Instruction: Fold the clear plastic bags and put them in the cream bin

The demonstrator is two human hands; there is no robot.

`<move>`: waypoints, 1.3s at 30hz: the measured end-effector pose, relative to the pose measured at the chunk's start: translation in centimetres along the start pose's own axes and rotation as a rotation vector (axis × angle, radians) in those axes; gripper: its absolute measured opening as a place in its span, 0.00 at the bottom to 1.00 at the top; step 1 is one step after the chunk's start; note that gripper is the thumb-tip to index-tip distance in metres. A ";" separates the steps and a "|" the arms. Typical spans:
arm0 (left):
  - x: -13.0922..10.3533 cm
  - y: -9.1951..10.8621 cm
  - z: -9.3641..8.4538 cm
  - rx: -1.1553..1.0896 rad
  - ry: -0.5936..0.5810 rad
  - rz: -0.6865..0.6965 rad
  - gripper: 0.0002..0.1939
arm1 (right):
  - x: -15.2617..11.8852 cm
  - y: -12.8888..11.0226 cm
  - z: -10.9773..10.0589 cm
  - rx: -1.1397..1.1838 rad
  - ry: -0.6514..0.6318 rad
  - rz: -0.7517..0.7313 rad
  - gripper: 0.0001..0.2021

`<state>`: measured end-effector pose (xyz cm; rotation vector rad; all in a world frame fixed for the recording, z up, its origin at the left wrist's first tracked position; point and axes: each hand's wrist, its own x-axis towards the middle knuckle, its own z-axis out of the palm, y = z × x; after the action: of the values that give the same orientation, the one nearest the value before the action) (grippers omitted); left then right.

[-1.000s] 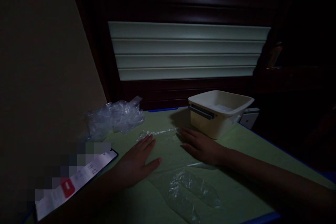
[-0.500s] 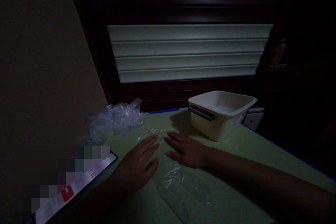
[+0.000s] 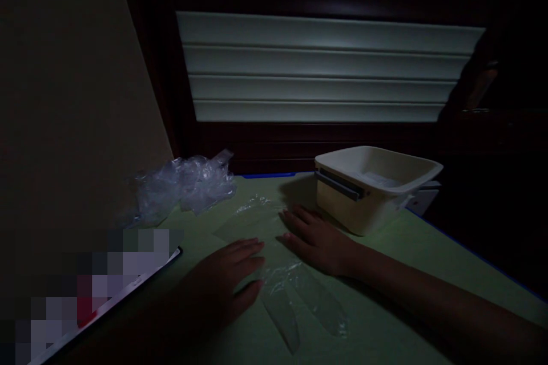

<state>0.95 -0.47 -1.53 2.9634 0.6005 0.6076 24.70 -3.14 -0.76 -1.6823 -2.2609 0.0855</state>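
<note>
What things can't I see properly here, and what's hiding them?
All in the head view:
- Most of the floor inside the cream plastic tub: its near wall hides it.
- Most of the flat, white-screened device: blurry squares cover it; the picture's edge cuts it off.
- The small orange-brown object, far right: too dark and blurry to name.
- Whether the left hand touches the thin clear plastic: too dark.

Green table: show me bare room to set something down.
Bare patches: between the tub, the right forearm and the right edge of the table; and nearer, between the flat plastic bag and that forearm. Crowded: the left, with crumpled plastic, a lit screen and the left hand.
</note>
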 end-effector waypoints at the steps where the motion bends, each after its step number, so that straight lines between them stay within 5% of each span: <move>1: 0.0 0.1 -0.1 0.000 0.007 0.006 0.15 | -0.2 -0.1 -0.5 0.025 0.043 -0.016 0.28; 4: 0.1 0.3 -0.2 -0.020 0.007 0.012 0.15 | -1.1 -1.1 -2.8 0.191 0.099 -0.113 0.18; 6: 0.1 0.3 -0.2 -0.033 0.004 0.003 0.15 | -1.8 -2.1 -4.3 0.321 -0.025 -0.235 0.11; 9: 0.0 0.3 0.0 -0.049 0.003 0.000 0.15 | -2.8 -3.7 -5.5 0.398 -0.218 -0.343 0.14; 20: 0.3 0.4 -0.2 -0.030 -0.054 -0.020 0.15 | -3.4 -4.8 -3.8 0.282 -0.301 -0.449 0.08; 31: -0.2 1.1 -1.3 -0.181 0.030 0.117 0.24 | -3.5 -5.4 -3.9 0.433 -0.243 -0.231 0.05; 39: 0.7 1.0 -0.7 -0.163 -0.025 0.125 0.05 | -3.3 -5.3 -3.3 0.581 -0.222 -0.140 0.05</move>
<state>1.58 -1.12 -0.51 2.8658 0.3471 0.5961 21.61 -8.35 2.88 -1.2501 -2.1966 0.8436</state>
